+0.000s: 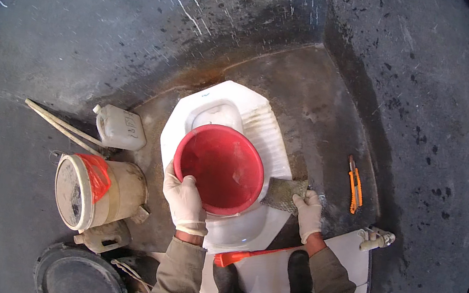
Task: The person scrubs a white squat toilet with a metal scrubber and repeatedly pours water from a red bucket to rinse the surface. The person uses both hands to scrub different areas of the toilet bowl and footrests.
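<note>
My left hand [185, 200], in a pale glove, grips the left rim of a red plastic basin [222, 169]. The basin is over a white ceramic squat toilet [276, 152] and hides part of its bowl; whether the two touch I cannot tell. My right hand [310, 211], gloved too, pinches the right edge of a grey-green mesh-like scouring pad [284, 194] beside the basin. An orange utility knife [355, 188] lies on the floor at the right. Near my feet lies a red-orange brush or similar tool [230, 258], partly hidden.
A white jerrycan [122, 128], pale hoses [64, 128] and a lidded bucket [124, 194] with a red bag [96, 179] stand at the left. Below are a dirty jug [107, 236] and a black round lid or tub [83, 280]. A valve [376, 239] juts out at the lower right.
</note>
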`<state>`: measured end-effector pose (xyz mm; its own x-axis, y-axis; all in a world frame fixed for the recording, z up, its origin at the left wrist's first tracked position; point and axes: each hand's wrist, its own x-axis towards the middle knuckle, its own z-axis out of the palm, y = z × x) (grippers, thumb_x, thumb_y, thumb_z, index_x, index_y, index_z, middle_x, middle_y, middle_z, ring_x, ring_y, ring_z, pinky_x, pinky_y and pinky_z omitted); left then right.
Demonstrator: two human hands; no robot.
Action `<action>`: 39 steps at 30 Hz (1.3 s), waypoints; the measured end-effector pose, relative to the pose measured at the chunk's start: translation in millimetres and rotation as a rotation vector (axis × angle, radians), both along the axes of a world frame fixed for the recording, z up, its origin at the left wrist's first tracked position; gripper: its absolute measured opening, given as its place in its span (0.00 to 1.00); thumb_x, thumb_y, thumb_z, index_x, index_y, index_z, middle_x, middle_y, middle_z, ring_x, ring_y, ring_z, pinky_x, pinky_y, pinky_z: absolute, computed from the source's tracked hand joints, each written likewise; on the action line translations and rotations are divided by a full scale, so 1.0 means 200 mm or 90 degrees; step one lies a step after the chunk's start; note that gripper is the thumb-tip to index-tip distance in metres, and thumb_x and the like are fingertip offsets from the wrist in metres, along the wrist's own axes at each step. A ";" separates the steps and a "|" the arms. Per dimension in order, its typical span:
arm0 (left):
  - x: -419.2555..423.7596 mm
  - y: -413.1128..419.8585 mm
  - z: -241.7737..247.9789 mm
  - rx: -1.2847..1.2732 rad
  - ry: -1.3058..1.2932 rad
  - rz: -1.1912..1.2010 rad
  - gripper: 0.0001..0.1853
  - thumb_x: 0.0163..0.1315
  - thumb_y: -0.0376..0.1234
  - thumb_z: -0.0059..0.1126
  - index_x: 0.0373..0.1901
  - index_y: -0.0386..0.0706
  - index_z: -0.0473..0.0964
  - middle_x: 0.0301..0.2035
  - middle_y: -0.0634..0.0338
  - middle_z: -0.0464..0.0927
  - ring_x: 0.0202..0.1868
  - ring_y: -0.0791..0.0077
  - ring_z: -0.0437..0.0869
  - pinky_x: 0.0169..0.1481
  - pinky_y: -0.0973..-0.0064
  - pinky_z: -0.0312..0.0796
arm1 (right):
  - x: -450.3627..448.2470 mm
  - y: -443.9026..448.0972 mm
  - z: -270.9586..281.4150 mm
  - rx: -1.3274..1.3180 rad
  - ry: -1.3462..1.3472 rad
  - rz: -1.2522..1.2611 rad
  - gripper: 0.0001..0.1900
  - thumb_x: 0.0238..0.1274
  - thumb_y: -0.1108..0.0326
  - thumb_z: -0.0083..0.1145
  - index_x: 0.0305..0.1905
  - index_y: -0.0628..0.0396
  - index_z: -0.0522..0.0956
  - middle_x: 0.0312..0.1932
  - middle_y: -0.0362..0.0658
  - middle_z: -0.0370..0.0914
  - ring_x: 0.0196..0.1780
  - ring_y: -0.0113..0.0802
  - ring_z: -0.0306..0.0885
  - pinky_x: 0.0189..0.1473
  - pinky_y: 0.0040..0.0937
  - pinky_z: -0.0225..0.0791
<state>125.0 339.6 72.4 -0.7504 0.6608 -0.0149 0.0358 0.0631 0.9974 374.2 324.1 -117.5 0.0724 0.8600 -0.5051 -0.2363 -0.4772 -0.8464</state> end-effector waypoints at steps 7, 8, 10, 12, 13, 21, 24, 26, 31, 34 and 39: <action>-0.14 0.01 -0.01 0.058 0.003 0.039 0.30 0.56 0.12 0.41 0.62 0.32 0.73 0.54 0.52 0.83 0.51 0.69 0.85 0.60 0.72 0.77 | 0.02 0.00 0.01 0.012 -0.029 0.021 0.08 0.70 0.74 0.63 0.49 0.59 0.77 0.44 0.40 0.84 0.45 0.24 0.78 0.51 0.27 0.72; -0.17 -0.02 0.02 0.049 0.018 0.041 0.31 0.55 0.12 0.41 0.63 0.32 0.73 0.54 0.52 0.83 0.52 0.68 0.85 0.60 0.72 0.78 | 0.02 0.00 0.01 0.007 -0.029 0.022 0.08 0.69 0.74 0.63 0.49 0.59 0.77 0.44 0.40 0.84 0.45 0.24 0.78 0.51 0.27 0.72; -0.26 -0.08 0.05 0.055 0.016 0.052 0.31 0.54 0.12 0.41 0.63 0.32 0.73 0.54 0.50 0.83 0.52 0.66 0.86 0.61 0.71 0.78 | 0.02 0.00 0.02 0.002 -0.021 0.023 0.08 0.69 0.74 0.63 0.49 0.59 0.77 0.44 0.40 0.84 0.45 0.23 0.78 0.50 0.26 0.72; -0.32 -0.16 0.11 0.049 0.026 0.061 0.32 0.53 0.12 0.42 0.63 0.32 0.72 0.53 0.49 0.82 0.52 0.65 0.85 0.61 0.70 0.77 | 0.04 0.00 0.00 0.000 -0.008 0.024 0.08 0.69 0.75 0.63 0.48 0.58 0.77 0.43 0.39 0.84 0.44 0.23 0.78 0.50 0.26 0.71; -0.36 -0.20 0.13 0.028 0.042 0.069 0.32 0.52 0.12 0.43 0.62 0.32 0.72 0.54 0.49 0.82 0.53 0.65 0.85 0.62 0.69 0.77 | 0.04 0.01 0.00 -0.003 -0.008 0.024 0.07 0.69 0.75 0.63 0.48 0.58 0.77 0.43 0.39 0.84 0.44 0.23 0.77 0.50 0.26 0.71; -0.51 -0.62 0.23 -0.030 0.076 0.107 0.33 0.51 0.13 0.44 0.63 0.33 0.73 0.54 0.51 0.82 0.53 0.65 0.85 0.61 0.70 0.77 | 0.04 0.01 0.01 0.009 0.005 0.049 0.06 0.68 0.75 0.63 0.46 0.58 0.78 0.44 0.38 0.84 0.46 0.24 0.77 0.52 0.27 0.70; -0.54 -0.77 0.28 -0.048 0.087 0.147 0.34 0.51 0.13 0.44 0.65 0.32 0.71 0.56 0.49 0.82 0.54 0.62 0.85 0.61 0.68 0.77 | 0.05 0.00 -0.01 0.018 0.012 0.042 0.06 0.70 0.76 0.62 0.47 0.58 0.78 0.46 0.39 0.84 0.47 0.25 0.78 0.52 0.28 0.71; -0.55 -0.87 0.27 -0.060 0.086 0.166 0.34 0.51 0.13 0.44 0.65 0.32 0.71 0.56 0.49 0.82 0.55 0.62 0.85 0.61 0.69 0.77 | 0.05 0.00 0.03 -0.002 0.004 0.050 0.06 0.70 0.76 0.61 0.47 0.57 0.78 0.45 0.39 0.84 0.47 0.25 0.78 0.53 0.28 0.71; -0.56 -1.02 0.22 -0.082 0.103 0.188 0.34 0.50 0.13 0.42 0.63 0.32 0.74 0.55 0.51 0.83 0.55 0.65 0.85 0.64 0.70 0.75 | 0.05 -0.02 0.02 -0.012 -0.012 0.065 0.05 0.70 0.75 0.62 0.47 0.56 0.79 0.42 0.37 0.83 0.43 0.23 0.77 0.48 0.25 0.71; -0.60 -1.07 0.13 -0.097 0.070 0.227 0.33 0.51 0.13 0.42 0.62 0.32 0.74 0.54 0.51 0.83 0.53 0.65 0.85 0.63 0.70 0.76 | 0.03 -0.03 0.03 -0.015 -0.004 0.081 0.05 0.70 0.75 0.62 0.47 0.56 0.78 0.41 0.36 0.82 0.41 0.21 0.76 0.46 0.24 0.70; -0.61 -1.12 0.02 -0.091 0.045 0.269 0.33 0.51 0.12 0.41 0.62 0.33 0.73 0.55 0.50 0.82 0.53 0.65 0.85 0.62 0.69 0.77 | 0.02 -0.04 0.03 -0.009 -0.025 0.074 0.07 0.70 0.77 0.61 0.49 0.58 0.78 0.44 0.38 0.83 0.46 0.24 0.77 0.51 0.25 0.70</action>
